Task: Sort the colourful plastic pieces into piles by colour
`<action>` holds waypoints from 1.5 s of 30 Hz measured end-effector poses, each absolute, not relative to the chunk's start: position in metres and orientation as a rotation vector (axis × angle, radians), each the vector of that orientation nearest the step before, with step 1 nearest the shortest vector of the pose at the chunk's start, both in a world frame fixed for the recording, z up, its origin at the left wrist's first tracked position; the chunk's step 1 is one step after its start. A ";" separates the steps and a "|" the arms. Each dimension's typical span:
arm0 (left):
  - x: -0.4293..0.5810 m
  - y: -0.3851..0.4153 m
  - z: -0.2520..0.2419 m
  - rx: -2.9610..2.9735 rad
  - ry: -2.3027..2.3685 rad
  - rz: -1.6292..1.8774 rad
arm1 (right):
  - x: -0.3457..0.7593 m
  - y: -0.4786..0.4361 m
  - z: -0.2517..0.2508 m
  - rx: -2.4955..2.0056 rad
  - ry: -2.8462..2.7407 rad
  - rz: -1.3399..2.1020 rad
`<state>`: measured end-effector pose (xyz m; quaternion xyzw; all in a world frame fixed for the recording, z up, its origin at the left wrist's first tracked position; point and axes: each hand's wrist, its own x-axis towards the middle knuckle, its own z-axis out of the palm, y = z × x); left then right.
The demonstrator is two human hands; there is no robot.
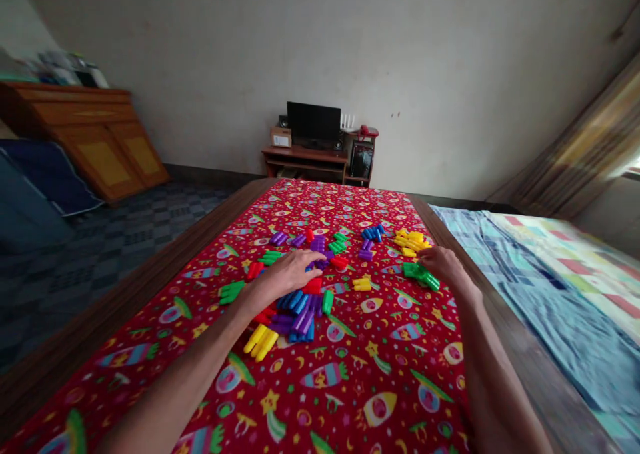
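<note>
Outer green piece [233,292]: left of your left hand, beside the wrist, well apart from your right.
Near yellow piece [261,342]: on your side of your left hand; its tubes slant away from you and rightward.
Left hand [290,273]: palm down over the pile, fingers stretched rightward and lying close together; you cannot tell from here whether they pinch anything.
Mixed pile [303,315]: blue, purple and red pieces under your left hand and on your side of it, long axes crossing at several angles.
Lone yellow piece [362,284]: between your hands, a little nearer your left fingertips; its tubes run roughly sideways, from one hand toward the other.
Yellow cluster [411,242]: just beyond your right fingertips and slightly left of them, mostly lying crosswise.
Green pieces [423,277]: right at your right fingertips, on your side of them; the right-hand one slants toward you and rightward. Your right hand is clearly the nearer.
Right hand [443,265]: fingers curled down and leftward at the green pieces; whether they grip one, you cannot tell.
</note>
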<state>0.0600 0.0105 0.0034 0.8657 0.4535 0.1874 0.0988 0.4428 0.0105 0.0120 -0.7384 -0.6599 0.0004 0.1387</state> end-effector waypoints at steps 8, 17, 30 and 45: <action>0.037 0.023 -0.015 2.577 1.362 0.420 | 0.375 0.000 0.029 -1.618 -2.016 0.082; 0.000 0.036 -0.015 2.605 1.769 0.482 | 0.260 -0.050 -0.032 -1.008 -2.509 0.229; 0.096 0.075 0.010 2.764 1.348 0.565 | 0.266 -0.020 -0.068 -1.139 -2.329 0.036; 0.110 0.100 -0.014 2.612 1.375 0.488 | 0.285 -0.025 -0.051 -0.940 -2.536 0.173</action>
